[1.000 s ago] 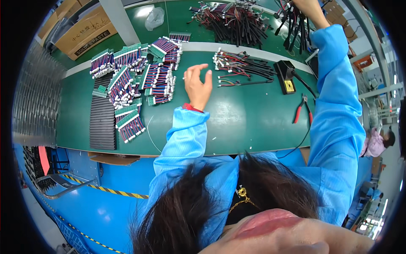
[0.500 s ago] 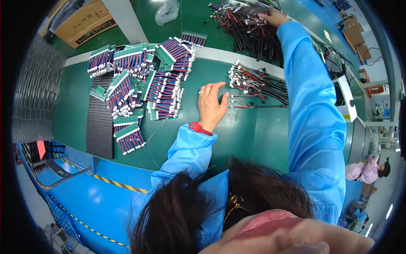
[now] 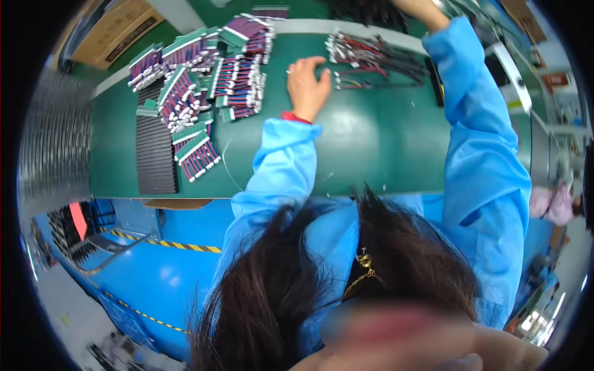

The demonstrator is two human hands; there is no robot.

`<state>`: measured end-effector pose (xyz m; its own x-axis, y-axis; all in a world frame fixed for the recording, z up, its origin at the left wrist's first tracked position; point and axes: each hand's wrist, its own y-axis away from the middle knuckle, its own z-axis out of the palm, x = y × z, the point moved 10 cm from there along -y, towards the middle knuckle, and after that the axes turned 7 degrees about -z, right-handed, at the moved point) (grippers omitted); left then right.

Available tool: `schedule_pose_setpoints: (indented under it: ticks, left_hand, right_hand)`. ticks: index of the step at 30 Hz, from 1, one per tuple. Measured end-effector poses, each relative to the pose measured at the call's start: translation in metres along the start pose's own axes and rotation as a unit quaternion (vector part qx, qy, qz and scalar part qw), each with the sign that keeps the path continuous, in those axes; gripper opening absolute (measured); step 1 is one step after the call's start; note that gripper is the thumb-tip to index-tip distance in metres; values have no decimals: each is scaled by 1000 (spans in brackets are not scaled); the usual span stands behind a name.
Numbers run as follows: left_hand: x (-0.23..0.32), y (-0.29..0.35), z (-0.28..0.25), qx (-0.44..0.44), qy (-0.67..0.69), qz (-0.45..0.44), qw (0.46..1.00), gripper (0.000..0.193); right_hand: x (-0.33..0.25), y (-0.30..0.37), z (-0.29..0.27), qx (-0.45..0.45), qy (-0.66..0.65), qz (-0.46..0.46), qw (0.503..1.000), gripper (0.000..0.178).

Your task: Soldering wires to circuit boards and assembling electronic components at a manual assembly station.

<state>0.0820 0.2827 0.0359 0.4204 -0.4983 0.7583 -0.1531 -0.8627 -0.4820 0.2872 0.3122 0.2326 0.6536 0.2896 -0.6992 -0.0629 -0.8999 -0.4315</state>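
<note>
On the tabletop, my left hand has its fingers spread, pinching nothing I can see. Cable bunch just beside, 3 o'clock, long axis roughly 9-to-3, left nearer. Farther, 2 o'clock: right hand near dark cable heap; fingers cropped, can't tell.

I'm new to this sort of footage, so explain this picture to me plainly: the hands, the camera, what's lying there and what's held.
No machine here, just two bare human hands. The view comes from a head-worn camera looking down; its fisheye lens bends straight edges. On the green table lie wired green boards, some on a black ridged panel, and, further right, a bundle of cables with pale plugs. The left hand is open between them, with nothing visibly held. The right hand is cut off at the top, near a dark cable pile; its grip can't be told.
</note>
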Motion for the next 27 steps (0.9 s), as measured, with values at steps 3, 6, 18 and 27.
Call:
schedule_pose_setpoints:
  ticks: [3,6,18,27]
  left_hand:
    - [-8,1,3,3,12,7,1000,22]
    - [-28,5,7,13,36,-28,999,24]
    - [58,127,-70,-175,-12,-40,984,31]
    - [34,194,-126,30,-65,-5,997,10]
  right_hand:
    - [-73,114,-8,-36,230,-200,952,57]
    - [-35,215,-7,-90,211,-135,964,58]
    - [15,397,13,1,282,-71,957,48]
    - [29,401,23,37,246,-130,960,42]
